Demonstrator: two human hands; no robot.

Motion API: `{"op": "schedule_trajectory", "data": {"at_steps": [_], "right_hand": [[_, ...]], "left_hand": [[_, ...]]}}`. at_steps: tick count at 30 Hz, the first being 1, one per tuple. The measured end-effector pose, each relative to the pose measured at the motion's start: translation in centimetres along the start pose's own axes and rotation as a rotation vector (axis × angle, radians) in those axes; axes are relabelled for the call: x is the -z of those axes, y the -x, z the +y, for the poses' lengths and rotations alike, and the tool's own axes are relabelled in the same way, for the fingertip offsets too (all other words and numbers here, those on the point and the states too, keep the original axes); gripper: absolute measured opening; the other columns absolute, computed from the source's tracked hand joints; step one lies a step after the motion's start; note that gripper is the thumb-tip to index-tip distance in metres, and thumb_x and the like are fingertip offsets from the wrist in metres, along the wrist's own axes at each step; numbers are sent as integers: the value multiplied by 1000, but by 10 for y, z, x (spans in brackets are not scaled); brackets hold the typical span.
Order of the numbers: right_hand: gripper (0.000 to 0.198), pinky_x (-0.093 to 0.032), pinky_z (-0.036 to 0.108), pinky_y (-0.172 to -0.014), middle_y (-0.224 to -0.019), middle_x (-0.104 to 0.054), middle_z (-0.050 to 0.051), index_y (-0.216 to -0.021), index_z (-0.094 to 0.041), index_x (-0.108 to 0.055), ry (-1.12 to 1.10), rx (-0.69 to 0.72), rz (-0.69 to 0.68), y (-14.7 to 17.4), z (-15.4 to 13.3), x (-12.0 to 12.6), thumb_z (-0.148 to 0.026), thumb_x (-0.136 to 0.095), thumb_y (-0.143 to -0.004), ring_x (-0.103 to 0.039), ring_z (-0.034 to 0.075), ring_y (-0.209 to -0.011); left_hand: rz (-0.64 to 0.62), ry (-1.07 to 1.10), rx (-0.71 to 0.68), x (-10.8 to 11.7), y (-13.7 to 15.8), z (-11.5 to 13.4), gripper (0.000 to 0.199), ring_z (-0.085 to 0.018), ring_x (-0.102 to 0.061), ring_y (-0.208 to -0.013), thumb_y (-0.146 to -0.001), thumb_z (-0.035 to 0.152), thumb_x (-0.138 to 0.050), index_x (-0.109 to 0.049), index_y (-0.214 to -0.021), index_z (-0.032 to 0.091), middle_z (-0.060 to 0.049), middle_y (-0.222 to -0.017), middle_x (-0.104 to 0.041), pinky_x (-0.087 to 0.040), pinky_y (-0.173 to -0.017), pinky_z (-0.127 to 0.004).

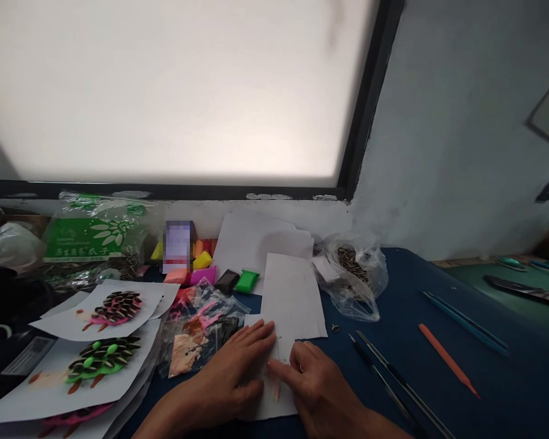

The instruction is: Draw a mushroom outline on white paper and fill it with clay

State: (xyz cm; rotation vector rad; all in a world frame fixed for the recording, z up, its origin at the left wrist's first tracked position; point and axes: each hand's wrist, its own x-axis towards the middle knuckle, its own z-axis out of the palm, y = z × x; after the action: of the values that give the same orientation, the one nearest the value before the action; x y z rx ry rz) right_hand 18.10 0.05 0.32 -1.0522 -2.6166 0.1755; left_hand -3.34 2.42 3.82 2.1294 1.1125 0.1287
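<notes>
The decorated cards point(132, 372) are overlapping at your left, so a straying sleeve could be dragging them. Your left hand point(231, 372) is lying flat on the sheet point(285, 346), fingers close together — if it's slipping, the paper is skewing. Between your hands, peach clay point(276, 389) is resting on that sheet; your right hand point(322, 378) is extending its index finger above it — overpressing risks smearing. Whether the curled fingers are pinching anything, I'm not managing to tell.

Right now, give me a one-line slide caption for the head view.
Left hand and right hand on a white sheet, beside seed-decorated pictures and a green packet.
</notes>
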Motion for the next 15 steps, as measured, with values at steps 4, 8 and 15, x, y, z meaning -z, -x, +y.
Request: {"op": "schedule_trajectory", "data": {"at_steps": [4,8,15], "right_hand": [[39,-32,30,-64,-84,-47,5,-113,-16,-63,10,-9,-37,0,0,1,-5,-50,-78,-45,21,-75],[27,-31,30,-65,-84,-47,5,-99,-16,-63,31,21,-24,-1,0,0,-8,-53,-76,-43,20,-74],[39,-32,30,-64,-83,-46,5,-107,-15,-63,-8,24,89,3,2,-2,-5,-49,-72,-41,20,-74]], "left_hand": [[-14,-10,13,2,1,3,81,-26,-5,-151,-76,12,-50,-32,-155,16,-2,-163,-12,-7,-122,-49],[-17,-11,19,2,2,3,82,-26,-5,-151,-75,11,-51,-32,-155,16,-3,-164,-12,-6,-122,-47],[6,26,-3,-1,1,-2,83,-26,-5,-151,-75,12,-52,-33,-155,23,0,-163,-13,-6,-122,-49]]}}
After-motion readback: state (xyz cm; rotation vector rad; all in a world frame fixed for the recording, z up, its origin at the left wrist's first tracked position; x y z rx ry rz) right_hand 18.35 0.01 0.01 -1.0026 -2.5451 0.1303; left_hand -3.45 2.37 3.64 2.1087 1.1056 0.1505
